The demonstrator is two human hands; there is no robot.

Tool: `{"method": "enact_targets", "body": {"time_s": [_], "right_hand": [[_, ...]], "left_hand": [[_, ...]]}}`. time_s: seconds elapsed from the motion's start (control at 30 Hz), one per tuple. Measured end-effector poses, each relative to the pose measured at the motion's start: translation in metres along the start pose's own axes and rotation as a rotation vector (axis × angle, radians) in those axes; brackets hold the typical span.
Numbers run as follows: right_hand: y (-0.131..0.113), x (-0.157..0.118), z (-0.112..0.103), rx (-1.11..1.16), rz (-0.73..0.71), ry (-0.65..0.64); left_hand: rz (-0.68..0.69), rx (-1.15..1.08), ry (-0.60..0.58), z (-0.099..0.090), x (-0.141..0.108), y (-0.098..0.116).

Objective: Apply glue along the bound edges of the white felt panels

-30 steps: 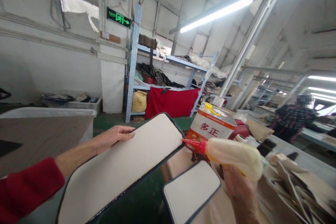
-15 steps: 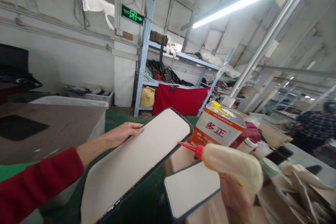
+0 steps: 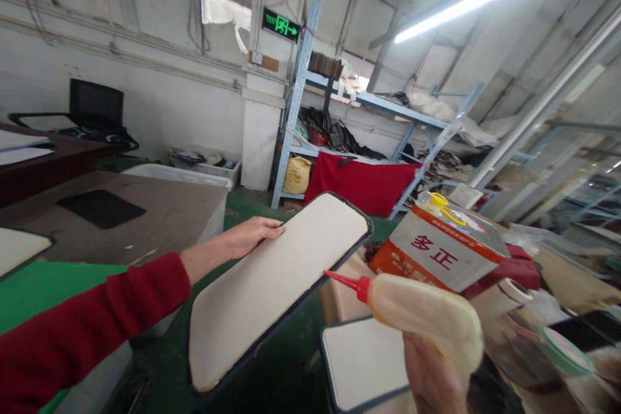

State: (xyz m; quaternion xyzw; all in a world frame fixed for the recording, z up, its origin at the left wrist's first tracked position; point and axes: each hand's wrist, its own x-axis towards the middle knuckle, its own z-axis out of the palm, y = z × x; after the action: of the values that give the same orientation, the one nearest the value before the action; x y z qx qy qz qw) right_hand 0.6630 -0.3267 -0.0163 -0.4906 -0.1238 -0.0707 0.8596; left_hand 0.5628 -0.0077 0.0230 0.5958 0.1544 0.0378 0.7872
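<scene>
My left hand (image 3: 255,236) grips the upper left edge of a long cream panel (image 3: 276,284) with a dark rim, thumb on its face. The panel is held tilted in the air. My right hand (image 3: 434,372) is closed round a translucent squeeze bottle (image 3: 427,317) of yellowish liquid. The bottle's red nozzle (image 3: 347,281) points left, its tip at the panel's lower right edge. Below the bottle lies a second cream panel (image 3: 366,362) with a dark rim, partly hidden by my right hand.
An orange and white can (image 3: 439,246) stands right of the panel, near a roll (image 3: 502,301) and a green lid (image 3: 565,349). Brown table (image 3: 169,207) and green surface (image 3: 63,284) at left. Blue shelving (image 3: 295,103) with red cloth (image 3: 359,184) stands behind.
The view has swung left, so the surroundings shift right. The nozzle tip has moved down along the panel's edge, away from its upper right corner. Both hands keep their holds.
</scene>
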Motion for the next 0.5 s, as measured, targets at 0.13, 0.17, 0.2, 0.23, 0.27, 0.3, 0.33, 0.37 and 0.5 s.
{"method": "enact_targets", "body": {"time_s": [0.13,0.17,0.2,0.23,0.27,0.3,0.33,0.37,0.5], "right_hand": [[0.015,0.000,0.010,-0.012,-0.019,-0.062],[0.018,-0.002,0.013,-0.029,-0.019,-0.084],[0.022,-0.005,0.017,-0.050,-0.010,-0.110],[0.026,-0.007,0.020,-0.071,0.004,-0.134],[0.030,-0.010,0.024,-0.091,0.021,-0.157],[0.033,-0.012,0.027,-0.109,0.037,-0.173],[0.037,-0.014,0.032,-0.123,0.048,-0.182],[0.040,-0.015,0.036,-0.129,0.049,-0.184],[0.056,-0.019,0.055,-0.120,0.087,-0.221]], "left_hand": [[0.040,0.015,0.032,-0.017,0.004,0.001],[0.045,0.011,0.043,-0.021,0.005,0.002],[0.045,0.001,0.054,-0.025,0.006,0.004],[0.042,-0.012,0.065,-0.029,0.007,0.005],[0.037,-0.029,0.075,-0.032,0.008,0.007],[0.032,-0.047,0.085,-0.036,0.009,0.009],[0.029,-0.063,0.096,-0.040,0.010,0.010],[0.027,-0.078,0.110,-0.045,0.011,0.012],[0.024,-0.120,0.163,-0.068,0.017,0.018]]}}
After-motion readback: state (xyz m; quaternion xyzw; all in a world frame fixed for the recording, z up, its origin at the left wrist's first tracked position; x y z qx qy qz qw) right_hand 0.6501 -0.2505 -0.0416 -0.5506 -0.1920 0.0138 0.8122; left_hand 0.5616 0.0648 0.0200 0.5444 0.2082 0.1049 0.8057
